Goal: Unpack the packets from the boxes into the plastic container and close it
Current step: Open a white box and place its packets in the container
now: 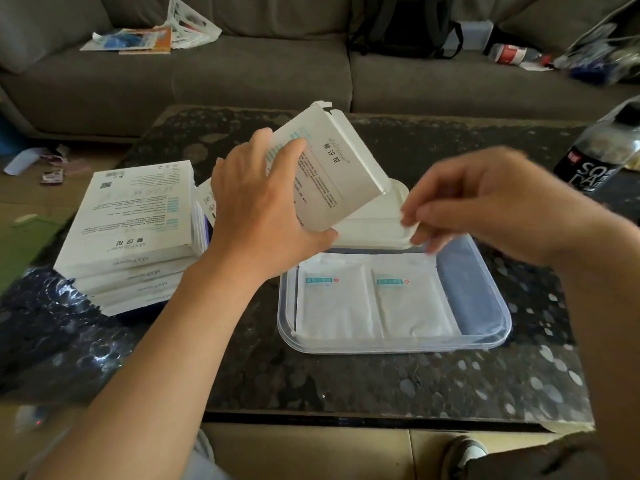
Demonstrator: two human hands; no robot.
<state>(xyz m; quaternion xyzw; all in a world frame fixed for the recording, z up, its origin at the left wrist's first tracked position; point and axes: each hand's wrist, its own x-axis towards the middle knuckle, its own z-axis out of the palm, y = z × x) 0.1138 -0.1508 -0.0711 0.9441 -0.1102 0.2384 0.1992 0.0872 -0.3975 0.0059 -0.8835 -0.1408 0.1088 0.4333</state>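
Right hand [491,206]: motion-blurred, fingertips smeared — whether it pinches anything cannot be told | lid [377,220]: left part hidden behind the box [329,174] gripped by the left hand [256,209] | bottle [599,157]: cut off by right edge — label blurred | box print: too small to read

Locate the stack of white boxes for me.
In the head view, the stack of boxes sits on the left part of the dark table, left of the plastic container and beside the left hand gripping a tilted box.
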